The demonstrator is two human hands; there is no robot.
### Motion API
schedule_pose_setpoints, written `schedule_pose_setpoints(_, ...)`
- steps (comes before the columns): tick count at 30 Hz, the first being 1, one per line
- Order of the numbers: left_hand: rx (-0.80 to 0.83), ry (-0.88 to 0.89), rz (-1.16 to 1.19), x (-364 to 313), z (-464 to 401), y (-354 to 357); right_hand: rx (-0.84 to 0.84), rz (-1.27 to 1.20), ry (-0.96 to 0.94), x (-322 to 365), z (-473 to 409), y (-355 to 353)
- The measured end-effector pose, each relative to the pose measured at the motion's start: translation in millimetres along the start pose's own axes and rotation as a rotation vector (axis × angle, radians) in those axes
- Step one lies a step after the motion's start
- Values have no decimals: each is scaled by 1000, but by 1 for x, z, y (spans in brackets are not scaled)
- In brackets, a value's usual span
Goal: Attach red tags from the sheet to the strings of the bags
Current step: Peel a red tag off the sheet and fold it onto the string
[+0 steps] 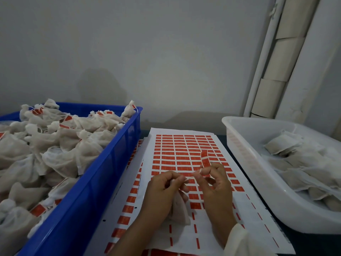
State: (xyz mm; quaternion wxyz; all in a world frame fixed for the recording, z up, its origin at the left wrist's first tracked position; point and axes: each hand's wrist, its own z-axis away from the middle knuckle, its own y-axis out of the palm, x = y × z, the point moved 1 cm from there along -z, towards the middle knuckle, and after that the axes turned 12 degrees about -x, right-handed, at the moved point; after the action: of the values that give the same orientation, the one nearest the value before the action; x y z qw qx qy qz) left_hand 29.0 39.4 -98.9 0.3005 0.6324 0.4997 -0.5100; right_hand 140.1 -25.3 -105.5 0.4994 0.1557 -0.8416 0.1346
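In the head view, the person is working over the tag sheet [186, 156], which is lying on the desk between two containers with its far edge toward the wall. The left hand [164, 189] is gripping one bag [180, 209], fingers curled round its gathered neck, so that the pouch is hanging below the palm over the near part of the sheet; this hold appears intended to keep the string [190, 177] presented toward the other hand. The string is running as a short span from the left fingertips to the right hand [215, 182]. The right hand is pinching a red tag [205, 159] between thumb and forefinger; the tag is standing upward from the fingers, peeled free of the sheet, probably so that its adhesive face is staying clear until it is folded over the string. Whether the tag is already touching the string cannot be told. The rows nearest the person are showing gaps where tags are gone, while the far rows are full. The blue crate [103, 182] is occupying the left edge of the desk and is holding a heap of bags, several showing red tags, which suggests finished work. The white tray [245, 163] is sitting at the right edge, holding flat bags with no tags visible, likely the supply. Both containers are placed just beside the sheet, presumably to keep each reach short.
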Motion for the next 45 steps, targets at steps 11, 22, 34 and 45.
schedule_pose_setpoints(11, -57, -184, 85, 1, -2, -2, 2, -55, 48, -1, -1, -1)
schedule_pose_setpoints(22, -166, -209, 61, 10, -3, 0, -180, -257, 54, 16, 1, -10)
schedule_pose_setpoints(34, -160, -104, 41, 7, 1, 3, 10, -161, 92, 8, 10, 1)
schedule_pose_setpoints(45, -157, -67, 38, 7, 3, 4, 41, -178, 153, 3, 11, 2)
